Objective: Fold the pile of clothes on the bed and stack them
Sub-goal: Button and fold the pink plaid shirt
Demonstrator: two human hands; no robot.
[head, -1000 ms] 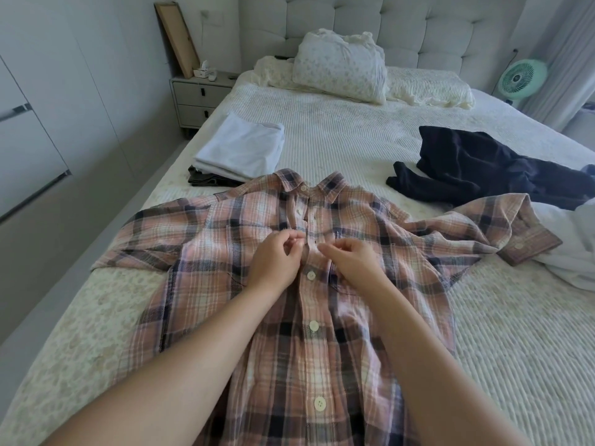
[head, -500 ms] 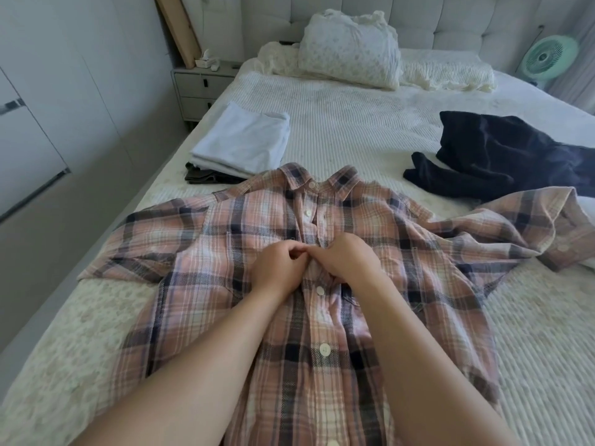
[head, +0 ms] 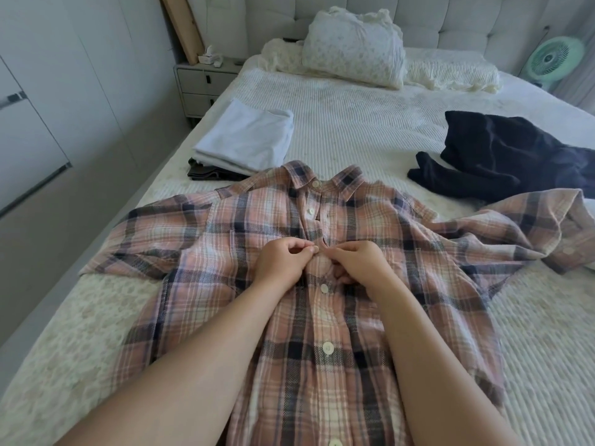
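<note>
A pink and navy plaid shirt (head: 225,246) lies face up on the bed (head: 370,133), collar away from me, sleeves spread left and right. My left hand (head: 281,263) and my right hand (head: 357,262) meet at the chest and pinch the button placket between fingertips. Several white buttons below my hands are fastened. A folded white garment (head: 248,136) sits on a folded dark one (head: 206,172) at the bed's left side. A crumpled dark navy garment (head: 508,156) lies to the right.
Pillows (head: 354,46) lean on the tufted headboard. A nightstand (head: 203,85) with a leaning wooden frame stands far left, beside white wardrobe doors (head: 48,107). A green fan (head: 553,59) stands at the far right. A white cloth edge shows at the right border.
My hands have stayed at the placket, their fingertips drawn closer together on the cloth. The view has tipped down and nearer to the shirt.
</note>
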